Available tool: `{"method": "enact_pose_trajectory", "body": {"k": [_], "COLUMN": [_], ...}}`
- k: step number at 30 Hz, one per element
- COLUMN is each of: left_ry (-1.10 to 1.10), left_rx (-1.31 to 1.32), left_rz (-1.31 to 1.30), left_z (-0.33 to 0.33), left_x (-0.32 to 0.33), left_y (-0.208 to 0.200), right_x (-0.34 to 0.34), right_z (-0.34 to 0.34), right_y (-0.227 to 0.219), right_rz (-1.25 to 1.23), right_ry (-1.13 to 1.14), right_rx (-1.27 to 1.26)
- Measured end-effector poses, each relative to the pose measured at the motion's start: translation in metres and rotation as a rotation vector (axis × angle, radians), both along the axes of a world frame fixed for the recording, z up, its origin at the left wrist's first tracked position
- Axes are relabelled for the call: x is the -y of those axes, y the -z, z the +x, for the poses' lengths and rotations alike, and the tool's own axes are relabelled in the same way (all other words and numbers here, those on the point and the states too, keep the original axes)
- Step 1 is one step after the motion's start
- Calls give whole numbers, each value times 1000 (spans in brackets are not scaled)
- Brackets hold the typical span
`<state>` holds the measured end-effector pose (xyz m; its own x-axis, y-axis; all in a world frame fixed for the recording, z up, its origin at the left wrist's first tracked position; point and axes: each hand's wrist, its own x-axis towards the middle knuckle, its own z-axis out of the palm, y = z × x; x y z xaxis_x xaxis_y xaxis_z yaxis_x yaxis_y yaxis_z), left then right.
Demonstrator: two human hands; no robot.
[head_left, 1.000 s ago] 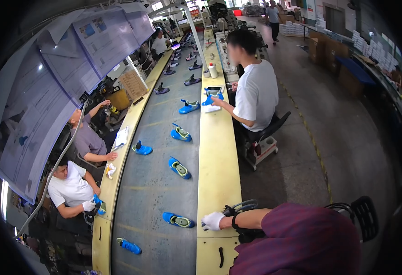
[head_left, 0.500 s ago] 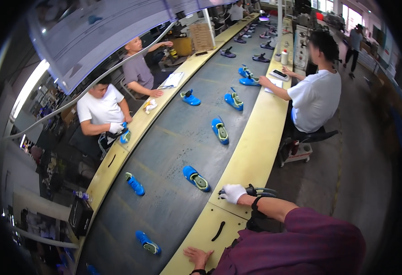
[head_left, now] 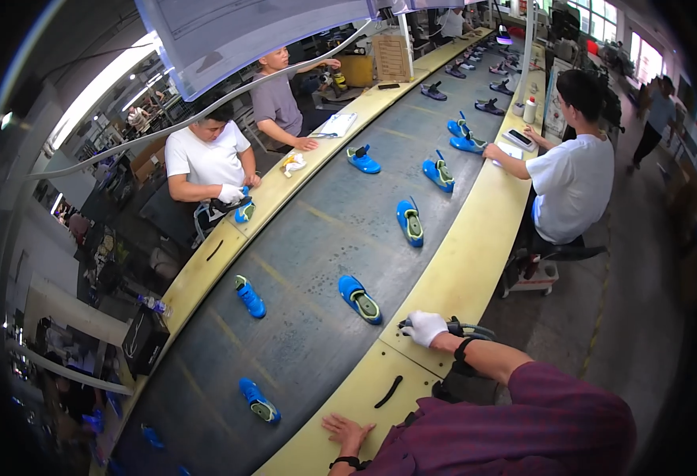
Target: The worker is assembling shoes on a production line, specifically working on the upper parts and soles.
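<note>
My left hand (head_left: 348, 431), bare, lies flat with fingers spread on the pale yellow ledge (head_left: 325, 452) along the belt. My right hand (head_left: 426, 328), in a white glove, is closed around a black hand tool (head_left: 464, 327) with grey hoses, resting at the ledge; its exact kind cannot be made out. Closest to the right hand on the belt is a blue shoe (head_left: 360, 300) with a green lining. Another blue shoe (head_left: 259, 401) lies farther left, nearest my left hand, and a third blue shoe (head_left: 250, 297) is near the far side.
The grey belt (head_left: 309, 262) carries several more blue shoes, with darker shoes (head_left: 490, 106) farther up. Across it, a person in white (head_left: 206, 155) works on a shoe; another sits behind. On my side a seated person (head_left: 571, 178) touches a shoe. A black handle (head_left: 388, 392) lies between my hands.
The view has shifted, so the scene appears farther right and more of the near-left belt shows. Both my hands keep their places on the ledge. A walking person at right has come closer.
</note>
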<state>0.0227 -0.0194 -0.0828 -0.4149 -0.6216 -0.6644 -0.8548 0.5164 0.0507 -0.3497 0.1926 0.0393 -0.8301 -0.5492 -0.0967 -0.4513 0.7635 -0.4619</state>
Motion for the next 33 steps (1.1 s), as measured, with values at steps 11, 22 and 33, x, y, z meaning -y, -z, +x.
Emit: {"method": "enact_pose_trajectory", "body": {"k": [11,22,33], "left_ry": [2,8,50], "left_rx": [-27,-100,-44], "left_rz": [-1,3,-32], "left_z": [3,8,3], "left_x": [-4,-5,-3], "left_y": [1,-2,14], "right_x": [1,-2,-11], "right_z": [3,0,-5], "right_y": [-7,0,-1], "right_rz": [61,25,19], "right_ry": [-6,-2,-6], "right_rx": [31,8,-1]}}
